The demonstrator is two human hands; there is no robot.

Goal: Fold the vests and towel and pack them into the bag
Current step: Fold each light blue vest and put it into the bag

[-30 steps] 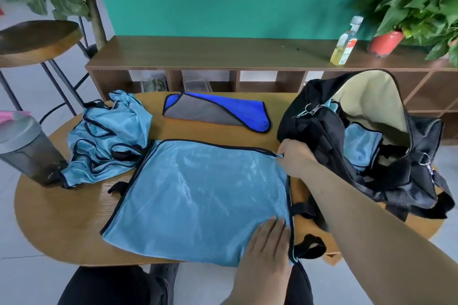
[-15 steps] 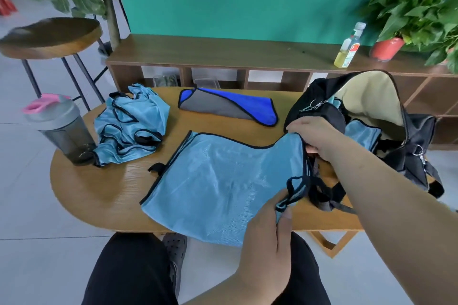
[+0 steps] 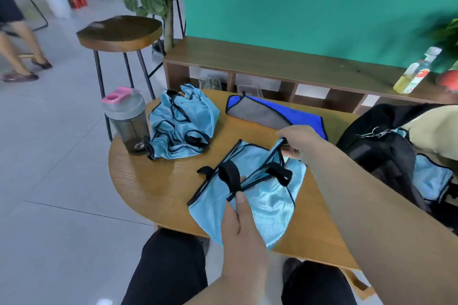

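A light blue vest (image 3: 267, 195) with black trim lies half folded on the round wooden table (image 3: 153, 181). My left hand (image 3: 240, 225) pinches its near corner by a black strap. My right hand (image 3: 297, 141) grips its far corner, lifted off the table. A crumpled pile of light blue vests (image 3: 181, 121) sits at the back left. The blue and grey towel (image 3: 275, 114) lies folded at the back. The black bag (image 3: 386, 156) stands open on the right with a folded blue vest (image 3: 431, 178) inside.
A grey shaker bottle (image 3: 126, 119) with a pink lid stands at the table's left edge. Behind it is a wooden stool (image 3: 119, 32). A low wooden shelf (image 3: 272, 62) with a yellow bottle (image 3: 416, 72) runs along the green wall. A person's legs (image 3: 17, 49) show far left.
Both hands lifted the vest's right edge and carried it leftward over the rest, folding the vest. The camera view swung to the left.
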